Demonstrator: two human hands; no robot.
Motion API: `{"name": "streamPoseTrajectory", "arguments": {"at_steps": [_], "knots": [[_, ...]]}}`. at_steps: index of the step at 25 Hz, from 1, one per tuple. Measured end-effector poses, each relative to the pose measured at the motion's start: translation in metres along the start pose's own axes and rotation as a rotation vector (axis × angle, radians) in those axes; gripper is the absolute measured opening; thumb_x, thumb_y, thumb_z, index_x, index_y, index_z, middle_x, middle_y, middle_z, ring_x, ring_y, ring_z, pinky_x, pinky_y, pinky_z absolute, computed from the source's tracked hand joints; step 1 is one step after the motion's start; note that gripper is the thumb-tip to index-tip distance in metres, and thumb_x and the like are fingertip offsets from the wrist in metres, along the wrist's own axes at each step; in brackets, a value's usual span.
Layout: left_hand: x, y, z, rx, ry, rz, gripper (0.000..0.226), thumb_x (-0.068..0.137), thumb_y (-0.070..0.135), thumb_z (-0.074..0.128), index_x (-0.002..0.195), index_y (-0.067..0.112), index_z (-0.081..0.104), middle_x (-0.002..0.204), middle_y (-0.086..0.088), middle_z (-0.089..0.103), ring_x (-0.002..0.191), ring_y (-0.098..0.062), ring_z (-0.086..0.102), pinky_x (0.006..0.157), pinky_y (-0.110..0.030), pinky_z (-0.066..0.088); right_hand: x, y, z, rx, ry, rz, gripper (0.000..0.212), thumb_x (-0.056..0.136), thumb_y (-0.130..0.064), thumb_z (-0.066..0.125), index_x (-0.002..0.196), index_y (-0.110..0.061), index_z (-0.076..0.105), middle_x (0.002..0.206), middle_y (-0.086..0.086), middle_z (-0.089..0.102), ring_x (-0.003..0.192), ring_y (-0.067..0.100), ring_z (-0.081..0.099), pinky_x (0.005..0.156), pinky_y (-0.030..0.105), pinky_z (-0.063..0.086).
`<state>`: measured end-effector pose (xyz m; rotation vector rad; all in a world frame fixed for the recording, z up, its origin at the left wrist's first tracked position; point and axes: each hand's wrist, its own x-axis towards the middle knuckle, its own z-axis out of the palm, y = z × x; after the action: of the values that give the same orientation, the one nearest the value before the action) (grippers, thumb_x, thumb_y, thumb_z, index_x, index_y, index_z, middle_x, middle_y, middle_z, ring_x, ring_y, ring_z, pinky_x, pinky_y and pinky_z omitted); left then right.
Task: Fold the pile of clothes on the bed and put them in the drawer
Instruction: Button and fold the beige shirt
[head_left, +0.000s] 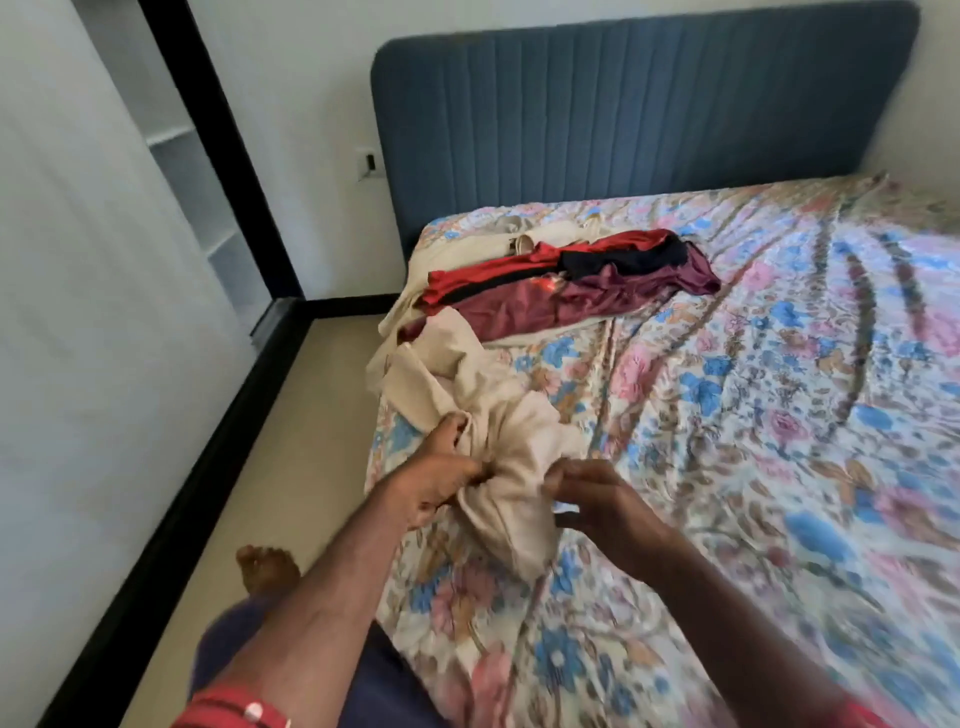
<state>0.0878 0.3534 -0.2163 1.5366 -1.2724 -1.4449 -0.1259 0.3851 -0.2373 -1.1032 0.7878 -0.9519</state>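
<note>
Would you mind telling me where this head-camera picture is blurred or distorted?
Head view: motion blur smears the right hand and the near floral bedspread; the left hand on the beige garment is sharper; wide-angle distortion bends the blue headboard; soft, even daylight.

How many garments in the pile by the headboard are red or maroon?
2. A bright red garment with a black stripe lies on top of the pile, and a maroon garment lies just in front of it. More may be hidden underneath the cream clothes.
</note>
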Motion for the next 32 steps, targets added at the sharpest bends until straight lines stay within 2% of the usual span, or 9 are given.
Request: {"name": "streamPoseTrajectory", "arguments": {"at_steps": [5, 8, 11, 14, 18, 21, 24, 27, 32], "knots": [[-0.023, 0.001, 0.04, 0.08, -0.206, 0.124, 0.093, 0.084, -0.018, 0.068, 0.156, 0.024, 0.029, 0.154, 0.004, 0.032, 0.142, -0.017, 0.035, 0.088, -0.016, 0.05, -0.032, 0.013, -0.018, 0.306, 0.276, 0.075, 0.057, 0.083, -0.001, 0.076, 0.13, -0.024, 0.055, 0.117, 0.017, 0.073, 0.107, 0.039, 0.071, 0.083, 0.051, 0.061], [-0.016, 0.017, 0.043, 0.169, -0.054, 0.259, 0.063, 0.087, 0.002, 0.077, 0.134, 0.029, 0.043, 0.132, 0.004, 0.054, 0.118, -0.014, 0.058, 0.08, -0.022, 0.054, -0.034, -0.014, -0.037, -0.009, 0.349, -0.032, 0.028, 0.093, -0.015, 0.073, 0.118, -0.003, 0.07, 0.108, 0.018, 0.076, 0.102, 0.039, 0.073, 0.089, 0.053, 0.06], [-0.006, 0.019, 0.031, 0.258, 0.279, 0.358, 0.052, 0.09, 0.004, 0.073, 0.128, 0.026, 0.046, 0.125, 0.0, 0.06, 0.111, -0.017, 0.061, 0.068, -0.008, 0.047, -0.03, -0.032, -0.051, -0.45, 0.648, -0.167, 0.011, 0.092, -0.026, 0.076, 0.09, -0.016, 0.08, 0.076, 0.0, 0.077, 0.071, 0.015, 0.071, 0.062, 0.033, 0.057], [0.001, 0.018, 0.019, 0.453, 0.444, 0.429, 0.042, 0.084, -0.008, 0.068, 0.109, 0.024, 0.058, 0.106, -0.004, 0.063, 0.095, -0.023, 0.065, 0.062, -0.015, 0.046, -0.024, -0.026, -0.06, -0.617, 0.733, -0.108, 0.012, 0.089, -0.024, 0.079, 0.101, -0.025, 0.078, 0.09, -0.002, 0.079, 0.075, 0.011, 0.074, 0.068, 0.041, 0.065], [-0.017, 0.007, 0.035, 0.61, -0.003, 0.364, 0.025, 0.084, 0.011, 0.081, 0.1, 0.024, 0.068, 0.106, 0.006, 0.066, 0.092, -0.005, 0.063, 0.091, -0.033, 0.059, -0.027, -0.002, -0.057, -1.097, 0.502, 0.116, 0.097, 0.065, -0.017, 0.093, 0.144, -0.036, 0.038, 0.149, 0.008, 0.041, 0.123, 0.026, 0.053, 0.099, 0.059, 0.053], [-0.02, -0.016, 0.057, 0.61, -0.171, 0.249, 0.074, 0.077, 0.019, 0.087, 0.14, 0.029, 0.05, 0.123, 0.005, 0.059, 0.11, -0.014, 0.06, 0.097, -0.033, 0.054, -0.029, 0.008, -0.048, -1.284, 0.408, 0.171, 0.12, 0.064, -0.025, 0.093, 0.152, -0.051, 0.016, 0.16, 0.0, 0.014, 0.139, 0.033, 0.033, 0.108, 0.066, 0.04], [-0.022, -0.03, 0.066, 0.603, -0.101, 0.273, 0.064, 0.083, 0.004, 0.079, 0.136, 0.031, 0.056, 0.114, 0.007, 0.059, 0.095, -0.006, 0.058, 0.076, -0.02, 0.051, -0.032, 0.005, -0.046, -1.368, 0.311, 0.231, 0.091, 0.074, -0.034, 0.087, 0.146, -0.052, 0.035, 0.145, 0.004, 0.035, 0.13, 0.028, 0.044, 0.11, 0.06, 0.037], [-0.032, -0.043, 0.066, 0.799, -0.031, 0.338, 0.031, 0.089, 0.011, 0.073, 0.113, 0.031, 0.071, 0.118, 0.006, 0.063, 0.095, -0.005, 0.059, 0.085, -0.026, 0.055, -0.045, 0.005, -0.056, -1.411, 0.358, 0.236, 0.036, 0.079, -0.038, 0.083, 0.111, -0.037, 0.066, 0.127, -0.003, 0.045, 0.122, 0.019, 0.046, 0.109, 0.053, 0.039], [-0.042, -0.059, 0.062, 1.076, 0.128, 0.462, 0.04, 0.072, 0.058, 0.076, 0.098, 0.03, 0.065, 0.125, 0.003, 0.044, 0.12, -0.017, 0.042, 0.098, -0.042, 0.045, -0.074, 0.018, -0.093, -0.991, 0.651, -0.031, 0.06, 0.078, -0.006, 0.083, 0.119, -0.029, 0.044, 0.117, -0.003, 0.058, 0.093, 0.013, 0.066, 0.069, 0.031, 0.057]]}}
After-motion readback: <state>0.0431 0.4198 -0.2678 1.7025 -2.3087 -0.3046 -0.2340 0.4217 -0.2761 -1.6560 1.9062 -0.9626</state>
